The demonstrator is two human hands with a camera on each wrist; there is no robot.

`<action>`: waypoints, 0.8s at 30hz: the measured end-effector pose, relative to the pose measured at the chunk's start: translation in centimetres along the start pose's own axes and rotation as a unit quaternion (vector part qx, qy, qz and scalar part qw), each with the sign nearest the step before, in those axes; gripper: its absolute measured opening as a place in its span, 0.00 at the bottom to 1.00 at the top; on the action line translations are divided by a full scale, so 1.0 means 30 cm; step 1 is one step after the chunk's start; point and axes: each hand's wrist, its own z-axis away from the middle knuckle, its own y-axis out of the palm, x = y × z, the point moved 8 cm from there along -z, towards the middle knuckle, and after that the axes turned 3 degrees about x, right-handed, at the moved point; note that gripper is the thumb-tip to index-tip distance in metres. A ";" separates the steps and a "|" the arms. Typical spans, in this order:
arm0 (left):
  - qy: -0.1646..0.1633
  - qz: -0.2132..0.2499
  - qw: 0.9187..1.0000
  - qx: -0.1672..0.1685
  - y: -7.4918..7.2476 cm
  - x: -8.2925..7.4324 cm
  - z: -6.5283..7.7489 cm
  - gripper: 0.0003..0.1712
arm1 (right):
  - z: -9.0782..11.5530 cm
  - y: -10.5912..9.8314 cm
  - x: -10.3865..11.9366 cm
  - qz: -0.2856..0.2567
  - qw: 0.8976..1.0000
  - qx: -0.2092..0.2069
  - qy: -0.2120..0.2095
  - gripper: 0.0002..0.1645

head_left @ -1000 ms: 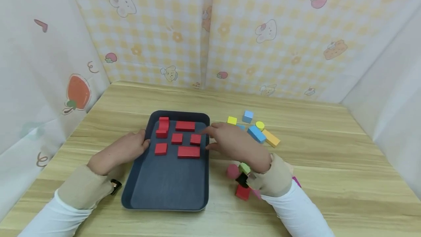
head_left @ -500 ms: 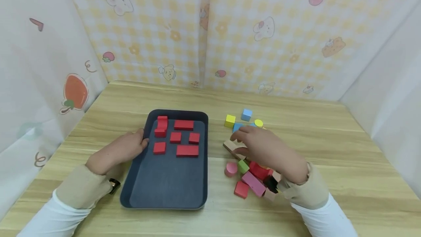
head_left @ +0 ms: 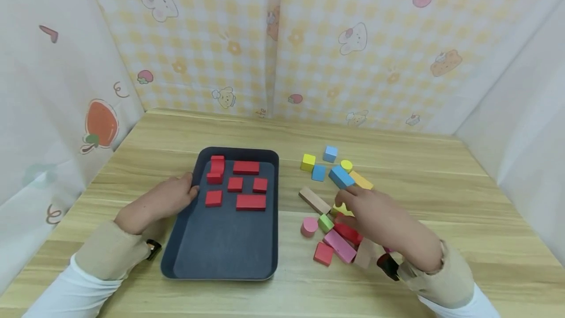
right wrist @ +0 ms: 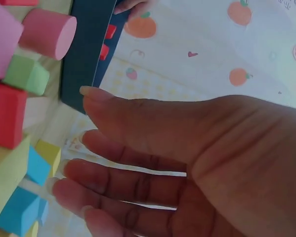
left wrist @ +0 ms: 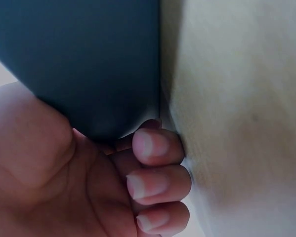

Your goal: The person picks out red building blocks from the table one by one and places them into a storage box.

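Observation:
My left hand (head_left: pixel 163 201) grips the left wall of a dark rectangular tray (head_left: pixel 222 247), and in the left wrist view its fingers curl at the tray wall (left wrist: pixel 93 59). Inside the tray's far half lie several red blocks, such as a long one (head_left: pixel 250 202), a cube (head_left: pixel 214 198) and a curved piece (head_left: pixel 216 170). Over the pile to the right hovers my right hand (head_left: pixel 388 222), fingers loosely bent and holding nothing. Partly beneath it are a red block (head_left: pixel 348 232) and a yellow block (head_left: pixel 342 209). The right wrist view shows thumb and fingers apart.
Around the pile lie a red cube (head_left: pixel 323 253), pink block (head_left: pixel 339 246), pink cylinder (head_left: pixel 309 226), green block (head_left: pixel 325 223) and plain wooden block (head_left: pixel 314 200). Farther back are blue blocks (head_left: pixel 342 176), a yellow cube (head_left: pixel 308 162) and an orange-yellow block (head_left: pixel 361 179). Patterned curtains (head_left: pixel 362 82) enclose the table.
My right hand has moved from the tray's right edge rightward and nearer, to above the block pile, uncovering several blocks. The left hand stays on the tray.

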 end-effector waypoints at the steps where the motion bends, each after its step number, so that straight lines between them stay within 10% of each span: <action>1: 0.000 0.000 1.000 0.000 0.001 0.000 0.000 0.22 | 0.010 0.003 -0.005 0.003 1.000 0.002 0.003 0.16; 24: 0.011 0.020 1.000 -0.004 -0.002 0.000 -0.001 0.17 | 0.081 0.087 -0.059 0.043 0.997 0.038 0.044 0.16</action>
